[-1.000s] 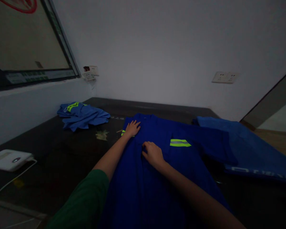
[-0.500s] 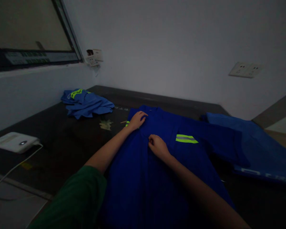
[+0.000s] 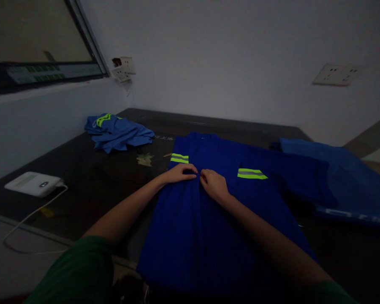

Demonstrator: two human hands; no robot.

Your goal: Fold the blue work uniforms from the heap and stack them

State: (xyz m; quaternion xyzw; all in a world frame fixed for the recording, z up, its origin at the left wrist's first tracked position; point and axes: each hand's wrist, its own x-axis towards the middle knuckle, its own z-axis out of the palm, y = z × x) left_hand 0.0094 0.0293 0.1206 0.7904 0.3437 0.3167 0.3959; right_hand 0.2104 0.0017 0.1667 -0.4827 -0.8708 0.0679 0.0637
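Observation:
A dark blue work jacket (image 3: 174, 211) with yellow-green and grey reflective strips lies spread front up on the dark table, collar away from me. At the middle of its front opening, my left hand (image 3: 180, 173) has thumb and fingertips drawn together on the edge of the cloth. Just to the right, my right hand (image 3: 214, 183) is closed, its fingertips pinching the same front edge. The two hands almost meet at the fingertips. Whether a button or snap is between the fingers is too dark and small to tell.
A crumpled lighter blue garment (image 3: 120, 134) lies at the back left of the table (image 3: 107, 177). Another blue garment (image 3: 351, 177) lies at the right, partly under the jacket's sleeve. A white device (image 3: 34, 184) with a cable sits at the left edge. Wall sockets (image 3: 337, 74) are behind.
My left hand has come down from near the collar to the front opening, beside my right hand, uncovering the left chest's reflective strip. My right hand stays at the opening. The view has shifted slightly.

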